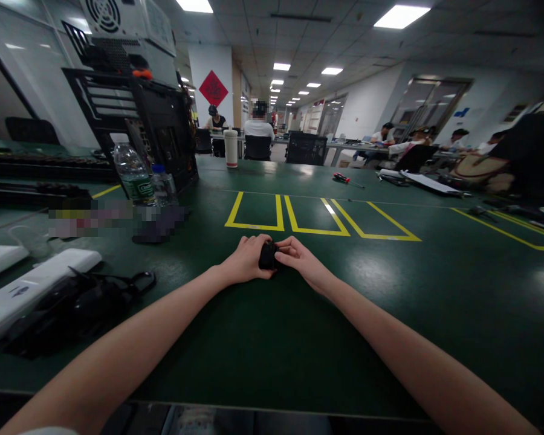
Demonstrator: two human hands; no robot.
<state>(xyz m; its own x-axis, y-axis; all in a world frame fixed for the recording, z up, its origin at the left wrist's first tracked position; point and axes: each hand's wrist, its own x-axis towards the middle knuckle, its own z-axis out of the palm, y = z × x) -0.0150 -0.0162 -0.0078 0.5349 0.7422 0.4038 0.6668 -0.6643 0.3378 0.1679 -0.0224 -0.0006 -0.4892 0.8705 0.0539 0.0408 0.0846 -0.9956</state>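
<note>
A small black object (267, 256), its kind not clear from here, is held at the middle of the green table (299, 338). My left hand (247, 260) wraps round its left side, the thumb low and the fingers over the top. From the right, my right hand (297, 257) pinches at its edge with thumb and fingertips. Much of the object is hidden by my fingers. Just beyond both hands, yellow tape outlines (317, 232) mark the table top.
To the left are white devices (49, 284), a black cable bundle (90, 302), plastic bottles (133, 169) and a black computer case (163, 127). Farther off stand a white cup (231, 148) and a red screwdriver (341, 177). Papers (430, 181) lie at the right. Several people sit in the background.
</note>
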